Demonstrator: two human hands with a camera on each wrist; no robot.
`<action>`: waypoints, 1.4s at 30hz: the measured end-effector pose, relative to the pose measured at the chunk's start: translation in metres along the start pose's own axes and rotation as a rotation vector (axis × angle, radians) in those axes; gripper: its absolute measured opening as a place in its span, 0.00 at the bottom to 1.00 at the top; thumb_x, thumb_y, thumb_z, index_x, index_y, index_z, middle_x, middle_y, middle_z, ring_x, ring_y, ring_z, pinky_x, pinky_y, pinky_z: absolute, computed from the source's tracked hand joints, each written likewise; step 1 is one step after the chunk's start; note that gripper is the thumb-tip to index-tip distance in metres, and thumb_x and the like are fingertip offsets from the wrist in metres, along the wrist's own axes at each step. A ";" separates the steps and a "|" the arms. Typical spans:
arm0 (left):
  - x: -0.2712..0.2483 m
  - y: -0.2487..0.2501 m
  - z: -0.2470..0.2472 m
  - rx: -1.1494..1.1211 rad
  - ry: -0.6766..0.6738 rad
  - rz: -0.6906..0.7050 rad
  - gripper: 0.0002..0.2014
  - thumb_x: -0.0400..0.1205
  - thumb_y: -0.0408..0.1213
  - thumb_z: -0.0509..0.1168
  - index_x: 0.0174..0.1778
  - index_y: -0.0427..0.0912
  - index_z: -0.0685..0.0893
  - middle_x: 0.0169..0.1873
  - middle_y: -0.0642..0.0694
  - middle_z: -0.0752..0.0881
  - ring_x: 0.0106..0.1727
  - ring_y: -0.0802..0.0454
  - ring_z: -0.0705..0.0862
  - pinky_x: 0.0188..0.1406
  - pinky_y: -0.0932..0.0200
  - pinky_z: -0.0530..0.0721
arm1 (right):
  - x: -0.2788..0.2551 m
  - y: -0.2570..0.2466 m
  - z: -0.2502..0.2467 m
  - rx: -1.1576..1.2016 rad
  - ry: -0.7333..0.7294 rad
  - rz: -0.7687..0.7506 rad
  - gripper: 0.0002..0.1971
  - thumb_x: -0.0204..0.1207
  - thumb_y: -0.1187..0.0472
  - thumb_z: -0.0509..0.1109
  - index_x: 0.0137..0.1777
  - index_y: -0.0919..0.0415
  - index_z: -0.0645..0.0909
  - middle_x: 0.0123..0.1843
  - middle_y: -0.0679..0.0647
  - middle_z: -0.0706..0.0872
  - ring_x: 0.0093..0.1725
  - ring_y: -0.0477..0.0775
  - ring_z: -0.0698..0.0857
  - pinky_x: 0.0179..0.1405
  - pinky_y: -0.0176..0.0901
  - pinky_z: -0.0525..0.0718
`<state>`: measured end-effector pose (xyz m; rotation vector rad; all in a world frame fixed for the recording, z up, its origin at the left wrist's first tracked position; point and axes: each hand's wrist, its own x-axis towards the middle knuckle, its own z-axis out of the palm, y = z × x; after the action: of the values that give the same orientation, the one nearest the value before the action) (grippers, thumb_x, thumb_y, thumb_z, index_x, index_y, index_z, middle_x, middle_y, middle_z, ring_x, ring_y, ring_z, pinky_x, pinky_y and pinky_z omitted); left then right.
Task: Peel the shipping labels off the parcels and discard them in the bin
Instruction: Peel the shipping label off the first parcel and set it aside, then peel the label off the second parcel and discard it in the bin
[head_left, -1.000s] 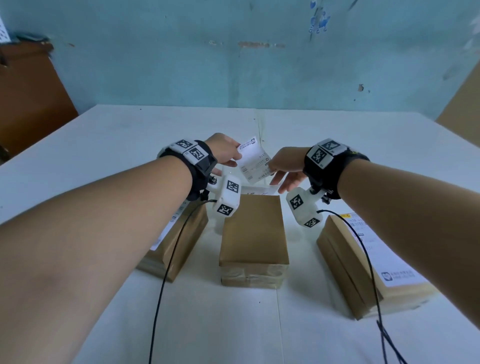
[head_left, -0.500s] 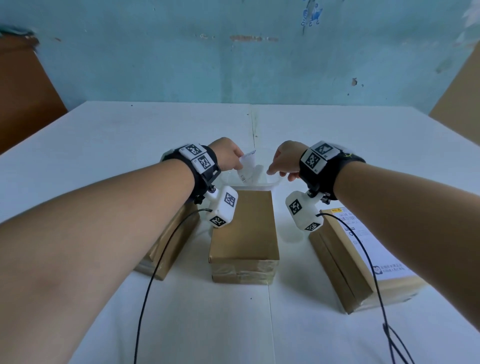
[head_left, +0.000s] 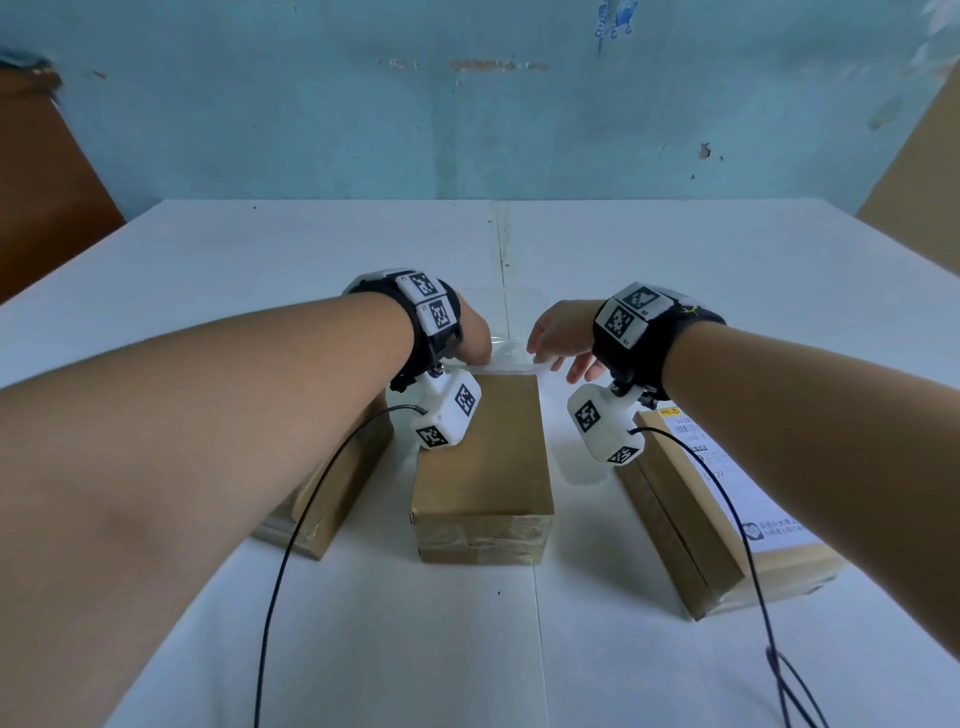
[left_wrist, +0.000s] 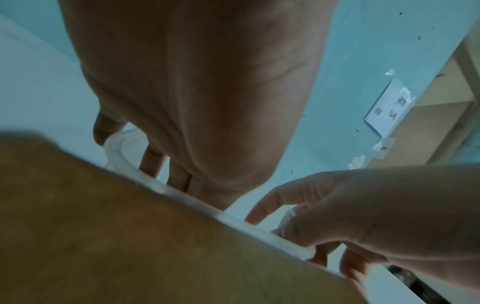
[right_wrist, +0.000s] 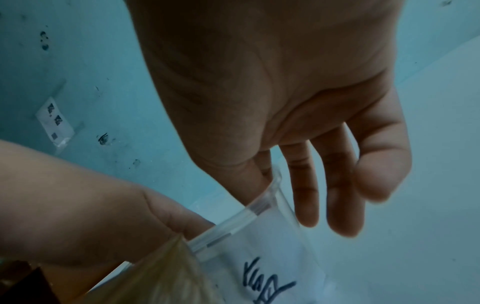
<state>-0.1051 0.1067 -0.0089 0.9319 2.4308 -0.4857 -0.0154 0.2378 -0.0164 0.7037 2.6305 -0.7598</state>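
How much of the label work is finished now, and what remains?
Done: the middle parcel shows a bare top. In hand: both the left hand and the right hand are at the clear bin; the label itself is not visible. Left: the right parcel keeps its label; the left parcel's top is hidden.

Label out of sight, hands (head_left: 511, 340) down in bin (head_left: 524, 304).

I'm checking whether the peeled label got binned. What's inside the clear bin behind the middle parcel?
Both hands, left hand and right hand, reach into the clear bin. They and its near wall cover the inside, so no label can be made out.
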 end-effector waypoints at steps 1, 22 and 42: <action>-0.001 0.003 -0.001 0.044 -0.004 -0.009 0.25 0.88 0.49 0.61 0.77 0.38 0.79 0.77 0.39 0.78 0.77 0.39 0.77 0.76 0.46 0.75 | 0.000 0.000 0.001 0.016 -0.013 0.002 0.19 0.91 0.65 0.64 0.79 0.57 0.80 0.54 0.57 0.88 0.38 0.55 0.87 0.28 0.42 0.82; -0.041 -0.010 -0.012 -0.308 0.295 0.159 0.21 0.88 0.44 0.65 0.78 0.49 0.78 0.74 0.49 0.79 0.74 0.50 0.77 0.68 0.59 0.71 | -0.011 0.024 -0.002 0.154 0.035 0.121 0.18 0.93 0.61 0.60 0.79 0.59 0.79 0.47 0.60 0.88 0.31 0.56 0.82 0.14 0.33 0.76; -0.135 0.017 0.061 -0.296 0.356 0.008 0.35 0.83 0.54 0.69 0.84 0.50 0.66 0.78 0.40 0.68 0.76 0.37 0.72 0.74 0.47 0.74 | -0.127 0.011 0.063 0.401 0.008 0.017 0.17 0.90 0.54 0.67 0.71 0.65 0.78 0.63 0.59 0.84 0.44 0.59 0.92 0.24 0.47 0.90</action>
<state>0.0138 0.0188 0.0139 0.9614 2.7121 0.0543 0.1060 0.1640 -0.0188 0.8292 2.4973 -1.3002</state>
